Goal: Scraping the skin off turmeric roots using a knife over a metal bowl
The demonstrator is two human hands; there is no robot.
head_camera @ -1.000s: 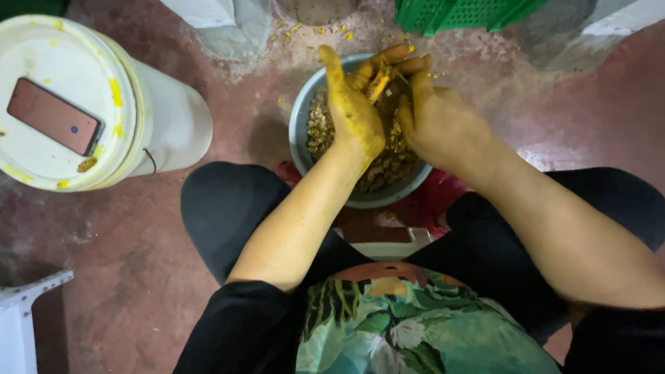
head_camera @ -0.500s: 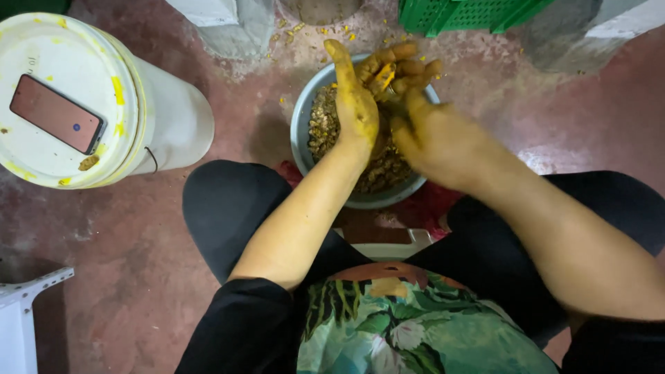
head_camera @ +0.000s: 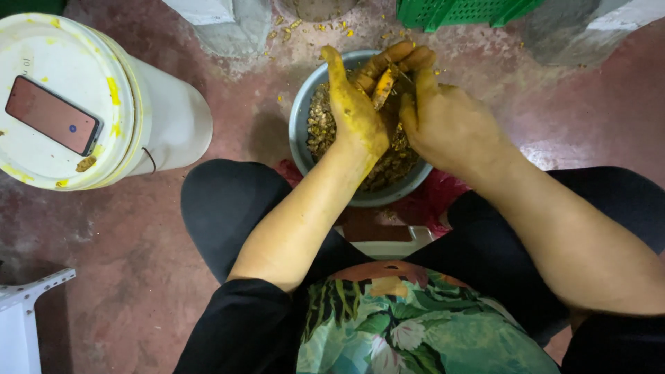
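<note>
**Two stained hands over a bowl of peelings**

Two hands meet above a grey metal bowl [head_camera: 303,131] in the upper middle of the frame. The left hand [head_camera: 355,111], coated in yellow-orange stain, is raised edge-on with its fingers curled toward the right hand [head_camera: 443,121]. Between them sits a small orange root piece [head_camera: 383,87], which looks like turmeric. Fingers of both hands close around it, those of the right folding over its top, so both hands grip it just above the bowl's far rim.

The bowl holds a heap of brownish-yellow peelings and scraps [head_camera: 388,166], and it rests on the floor between the person's knees, with a red cloth or bag [head_camera: 433,204] showing under its near edge.

At the upper left of the frame stands a white plastic bucket [head_camera: 176,121] with its lid [head_camera: 69,62] on, smeared with yellow marks. A smartphone [head_camera: 52,115] lies flat on that lid, its screen facing up. Yellow crumbs [head_camera: 325,28] are scattered on the reddish concrete floor [head_camera: 125,277] beyond the bowl, near a green plastic crate [head_camera: 457,12] at the top edge. A white plastic stool corner [head_camera: 28,312] shows at the lower left. The person wears black trousers [head_camera: 228,201] and a floral-print top [head_camera: 415,325], at the bottom of the frame.
</note>
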